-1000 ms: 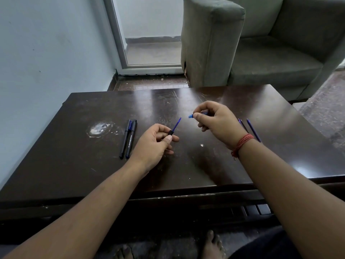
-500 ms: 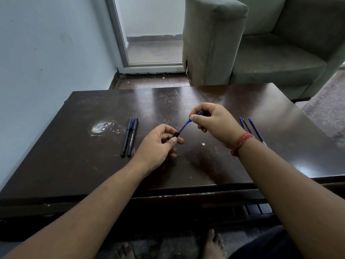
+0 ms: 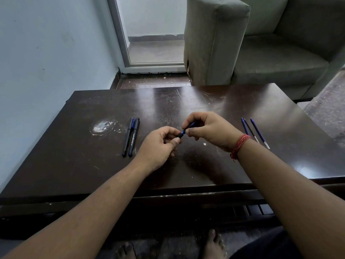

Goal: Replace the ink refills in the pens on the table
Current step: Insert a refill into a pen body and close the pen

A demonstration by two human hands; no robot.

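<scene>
Blue and black plastic shows between the two hands at the centre of the frame: a pen held just above the dark table, its length running from lower left to upper right. The left hand pinches the black lower end between thumb and forefinger, the other fingers curled under. The right hand grips the blue upper part with its fingertips, and its fingers hide most of that end. Both hands are closed on the pen and nearly touch each other. A red thread band circles the right wrist.

Left of the hands, two capped pens lie side by side on the table, touching, with a pale round stain further left. At right of centre, partly cut off by the right wrist, three loose refills lie near one another, roughly parallel. A small white speck sits on the wood just below the right hand.

Beyond the far edge of the table stands a grey armchair in the upper right, and a white-framed glass door at upper centre. Bare feet show at the bottom edge.
</scene>
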